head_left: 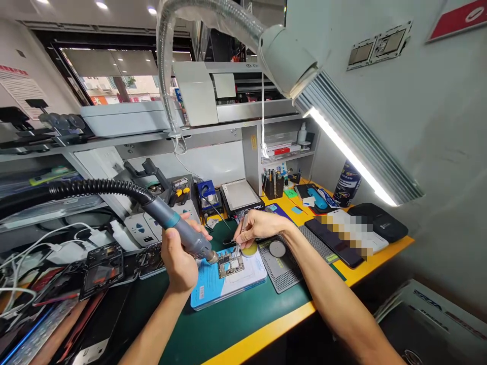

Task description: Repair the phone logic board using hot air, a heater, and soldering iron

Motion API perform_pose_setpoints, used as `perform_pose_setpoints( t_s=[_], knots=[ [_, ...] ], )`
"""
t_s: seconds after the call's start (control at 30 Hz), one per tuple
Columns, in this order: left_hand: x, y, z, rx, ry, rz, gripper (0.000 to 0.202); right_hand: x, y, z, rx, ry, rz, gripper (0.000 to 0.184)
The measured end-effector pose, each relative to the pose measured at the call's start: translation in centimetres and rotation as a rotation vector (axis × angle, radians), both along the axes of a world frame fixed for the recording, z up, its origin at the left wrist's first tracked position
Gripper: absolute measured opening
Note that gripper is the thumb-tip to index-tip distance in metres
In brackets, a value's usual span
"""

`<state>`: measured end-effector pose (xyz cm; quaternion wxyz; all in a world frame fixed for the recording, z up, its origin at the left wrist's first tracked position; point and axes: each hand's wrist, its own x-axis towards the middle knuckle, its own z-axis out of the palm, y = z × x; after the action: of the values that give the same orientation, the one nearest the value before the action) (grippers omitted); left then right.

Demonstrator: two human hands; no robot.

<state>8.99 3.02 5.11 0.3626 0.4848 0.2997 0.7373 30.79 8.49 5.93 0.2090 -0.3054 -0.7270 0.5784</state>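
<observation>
1. The left hand [182, 261] is wrapped around a heat gun [178, 226], its nozzle aimed down and rightward, apparently so the air meets the circuit board from the left.
2. The right hand [258, 227] pinches tweezers [238, 249] from the far side, probably to leave the nozzle room; whether the tips touch is too small to tell.
3. The circuit board [231, 265] lies flat on a blue-and-white book [208, 290], which lifts it above the green mat [243, 319] and likely shields that.
4. The mat covers part of the yellow table [266, 335].
5. Overhead at right, a lit lamp [353, 137] hangs from a bent neck, presumably to brighten the close work.
</observation>
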Motion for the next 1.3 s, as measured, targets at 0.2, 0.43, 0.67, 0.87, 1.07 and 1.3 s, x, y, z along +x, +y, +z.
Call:
perform_pose_setpoints(
  t_s=[0.2, 0.43, 0.67, 0.87, 1.07, 1.3],
  knots=[
    [0.0, 0.8, -0.2, 0.057, -0.032, 0.102, 0.045, 1.9, 0.5, 0.0, 0.114, 0.155, -0.331, 0.055],
    [-0.9, 0.0, -0.6, 0.031, -0.047, 0.084, 0.042, 5.3, -3.9, 1.6, 0.446, -0.299, -0.639, 0.037],
    [-0.8, 0.0, -0.9, 0.036, -0.076, 0.043, 0.039, 5.4, -5.8, -1.6, 0.436, -0.870, -0.513, 0.043],
    [-0.9, -0.1, -0.8, 0.067, -0.074, 0.053, 0.039, 3.9, -5.3, -1.9, 0.459, -0.919, -0.465, 0.027],
    [-1.2, -0.5, -0.4, 0.070, -0.102, 0.018, 0.037, 4.4, -5.4, -0.6, 0.430, -0.803, -0.561, 0.038],
    [-1.5, -0.5, -0.4, 0.086, -0.120, -0.009, 0.037, 0.7, -5.4, -2.6, 0.396, -0.165, -0.785, 0.036]
  ],
)
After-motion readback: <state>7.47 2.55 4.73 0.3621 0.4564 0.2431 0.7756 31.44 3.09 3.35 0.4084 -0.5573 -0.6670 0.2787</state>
